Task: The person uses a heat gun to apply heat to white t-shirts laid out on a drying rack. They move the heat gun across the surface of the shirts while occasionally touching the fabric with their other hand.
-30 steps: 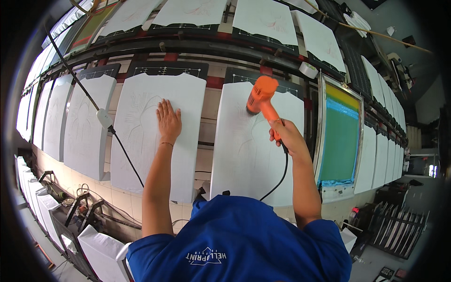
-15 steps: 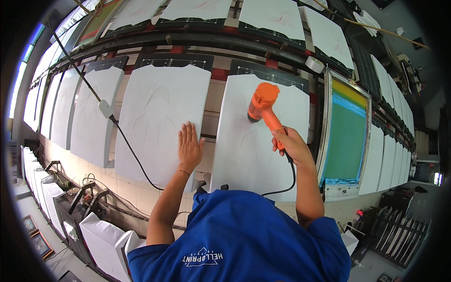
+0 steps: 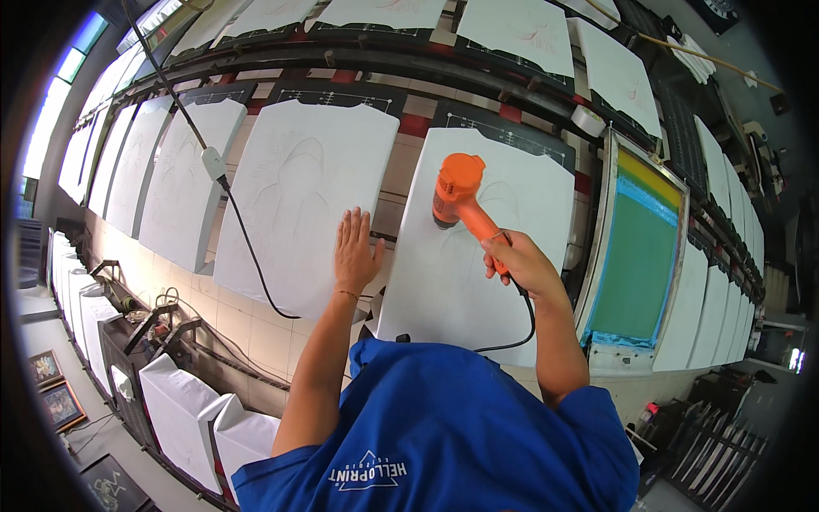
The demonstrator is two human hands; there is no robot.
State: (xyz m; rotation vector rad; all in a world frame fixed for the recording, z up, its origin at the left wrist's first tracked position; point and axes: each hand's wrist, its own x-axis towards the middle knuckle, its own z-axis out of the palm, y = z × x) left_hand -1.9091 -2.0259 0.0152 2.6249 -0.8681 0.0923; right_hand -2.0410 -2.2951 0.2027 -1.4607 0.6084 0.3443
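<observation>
My right hand [image 3: 522, 260] is wrapped round the grip of an orange heat gun [image 3: 463, 183]. Its dark nozzle points down over the left part of a white T-shirt [image 3: 461, 286] stretched on a black board; a faint outline drawing shows on the cloth. My left hand [image 3: 357, 256] lies flat, fingers extended, at the right edge of a neighbouring white T-shirt [image 3: 286, 218], which bears a similar pale print. The heat gun's black cord [image 3: 533, 324] loops from the grip down toward my body.
A framed printing screen [image 3: 633, 264] with a green mesh leans at the right. A white plug connector [image 3: 213, 164] hangs on a cable across the left shirts. Rows of boards with white shirts line the dark rails [image 3: 384, 61]. A white roll [image 3: 588, 120] sits near the screen.
The heat gun has swung left over the right-hand shirt. My left hand stays flat by the left shirt's edge. The whole view has shifted slightly.
</observation>
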